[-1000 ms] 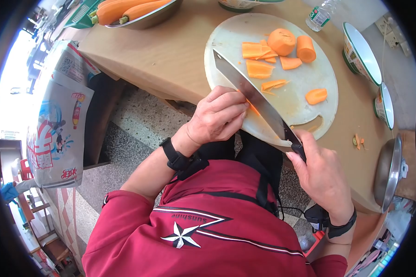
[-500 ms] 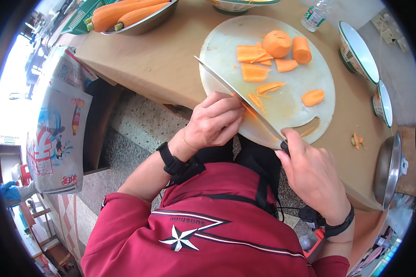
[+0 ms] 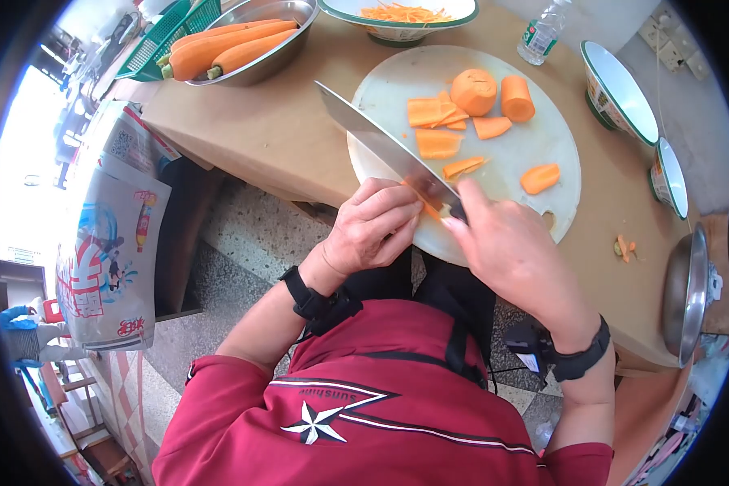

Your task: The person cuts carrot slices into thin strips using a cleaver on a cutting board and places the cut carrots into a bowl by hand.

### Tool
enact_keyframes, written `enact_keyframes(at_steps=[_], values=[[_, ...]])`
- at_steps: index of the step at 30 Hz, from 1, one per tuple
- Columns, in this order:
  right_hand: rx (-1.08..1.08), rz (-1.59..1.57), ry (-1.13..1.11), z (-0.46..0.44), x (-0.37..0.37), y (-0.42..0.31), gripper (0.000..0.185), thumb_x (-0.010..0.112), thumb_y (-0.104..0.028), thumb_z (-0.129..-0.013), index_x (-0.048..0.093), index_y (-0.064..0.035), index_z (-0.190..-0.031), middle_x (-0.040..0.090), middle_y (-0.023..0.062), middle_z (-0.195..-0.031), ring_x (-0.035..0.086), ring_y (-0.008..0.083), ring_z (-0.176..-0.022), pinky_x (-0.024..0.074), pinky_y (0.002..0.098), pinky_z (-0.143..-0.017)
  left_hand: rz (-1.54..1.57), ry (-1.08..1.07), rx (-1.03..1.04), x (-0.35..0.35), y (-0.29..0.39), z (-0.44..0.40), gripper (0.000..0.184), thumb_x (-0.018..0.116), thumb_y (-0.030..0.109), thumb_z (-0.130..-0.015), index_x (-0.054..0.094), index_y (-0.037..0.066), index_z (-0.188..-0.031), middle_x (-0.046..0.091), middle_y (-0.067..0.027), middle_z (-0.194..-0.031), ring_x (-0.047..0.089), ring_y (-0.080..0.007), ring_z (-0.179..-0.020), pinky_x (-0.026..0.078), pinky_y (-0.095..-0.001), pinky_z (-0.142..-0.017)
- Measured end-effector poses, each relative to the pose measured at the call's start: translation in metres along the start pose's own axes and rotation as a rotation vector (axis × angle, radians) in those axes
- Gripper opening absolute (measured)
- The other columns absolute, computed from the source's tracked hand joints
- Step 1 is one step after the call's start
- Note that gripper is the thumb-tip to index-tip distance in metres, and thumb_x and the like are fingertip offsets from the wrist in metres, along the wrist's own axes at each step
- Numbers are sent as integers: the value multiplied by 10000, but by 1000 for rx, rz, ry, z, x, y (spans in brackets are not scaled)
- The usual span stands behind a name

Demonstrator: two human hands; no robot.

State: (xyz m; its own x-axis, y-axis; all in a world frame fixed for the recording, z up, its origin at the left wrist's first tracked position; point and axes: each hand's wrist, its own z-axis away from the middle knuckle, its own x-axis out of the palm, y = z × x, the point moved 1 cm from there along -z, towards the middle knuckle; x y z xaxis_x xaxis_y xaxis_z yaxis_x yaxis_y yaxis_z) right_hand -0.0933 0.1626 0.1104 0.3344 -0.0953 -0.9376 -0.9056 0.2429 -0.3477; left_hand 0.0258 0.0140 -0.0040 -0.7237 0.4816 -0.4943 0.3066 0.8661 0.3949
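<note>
My right hand point(image 3: 510, 251) is closed round the dark handle of a kitchen knife point(image 3: 373, 134). The long blade slants up and left across the near left part of a round white cutting board point(image 3: 535, 211), its flat side showing. My left hand point(image 3: 374, 223) is closed beside the blade, its curled fingers pressing carrot slices at the board's near edge; they are mostly hidden by the fingers and knife. Further back on the board are a thick carrot chunk point(image 3: 473, 91), a carrot cylinder point(image 3: 517, 99), several flat carrot slices point(image 3: 438, 143) and a lone carrot piece point(image 3: 540, 178).
Whole carrots point(image 3: 233, 53) lie in a metal bowl point(image 3: 279, 69) beside a green basket point(image 3: 164, 40). A bowl at the back point(image 3: 397, 30) holds carrot shreds point(image 3: 405, 12). A plastic bottle point(image 3: 540, 36), enamel bowls point(image 3: 624, 89) and a steel basin point(image 3: 683, 296) stand rightward.
My right hand has shifted up and left with the knife, and the blade's flat side shows more. My left hand stays nearly in place. The view has shifted slightly.
</note>
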Motion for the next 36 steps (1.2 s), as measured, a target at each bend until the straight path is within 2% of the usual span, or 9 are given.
enact_keyframes(at_steps=[7,13,19,36], values=[[134,-81,-65,40,-20,1,245,603,-159,-950,493,7,-1093,620,228,-691,630,426,-687,477,511,-596,-7,-7,23,0,0,0,233,701,-44,-710,717,-13,-941,677,-123,-1010,643,-283,-898,545,-355,-792],[175,-134,-84,55,-23,3,313,633,-146,-935,505,11,-1174,638,238,-722,641,426,-705,493,500,-612,5,4,42,-1,-1,0,235,702,-41,-723,705,-22,-956,674,-129,-1007,646,-292,-895,546,-362,-790],[155,-133,-71,62,-25,1,343,650,-154,-928,508,8,-1194,657,233,-762,651,417,-712,501,493,-619,10,5,48,-1,-3,1,220,706,-41,-728,699,-28,-948,672,-134,-1009,644,-296,-903,544,-363,-794],[134,-50,-134,67,-31,1,387,657,-138,-917,493,12,-1234,653,196,-740,646,392,-676,501,474,-598,18,20,52,1,-4,4,212,696,-36,-722,718,-29,-932,678,-133,-1006,634,-289,-896,540,-355,-792]])
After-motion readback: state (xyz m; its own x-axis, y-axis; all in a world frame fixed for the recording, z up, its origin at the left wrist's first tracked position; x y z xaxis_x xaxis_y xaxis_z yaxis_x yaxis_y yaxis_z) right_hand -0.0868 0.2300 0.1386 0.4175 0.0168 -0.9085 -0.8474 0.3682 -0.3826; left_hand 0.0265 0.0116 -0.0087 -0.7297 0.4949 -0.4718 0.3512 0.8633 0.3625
